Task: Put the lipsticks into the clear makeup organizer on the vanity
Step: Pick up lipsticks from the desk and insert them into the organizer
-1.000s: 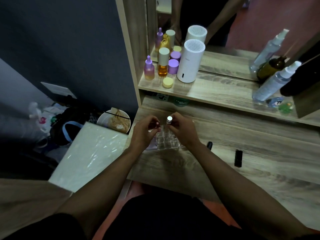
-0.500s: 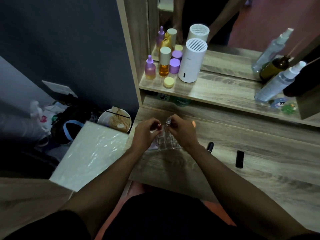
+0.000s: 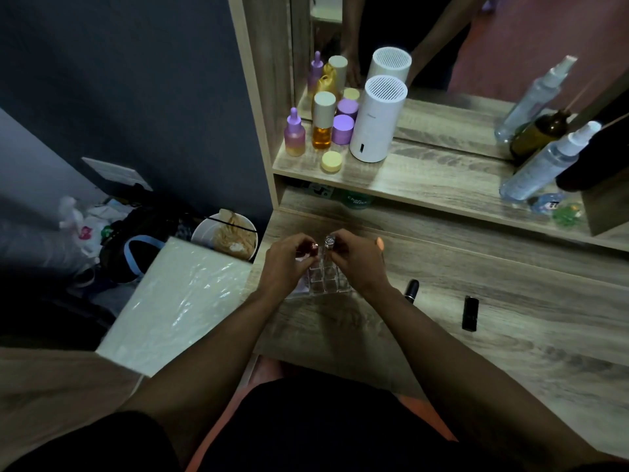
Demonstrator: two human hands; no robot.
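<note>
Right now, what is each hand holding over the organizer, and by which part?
Left hand: red lipstick, fingers around its body. Right hand: silver-topped lipstick, pinched just below the top. Both are above the clear organizer.

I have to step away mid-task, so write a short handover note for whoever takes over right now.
Left hand: shut on a red lipstick, held over the clear organizer.
Right hand: shut on a silver-topped lipstick, also over the organizer's back cells.
Done: the visible front cells look empty; neither held lipstick is clearly seated yet.
Left: seat both held lipsticks, then collect the black lipstick by the right wrist and the black lipstick further right on the vanity top.
</note>
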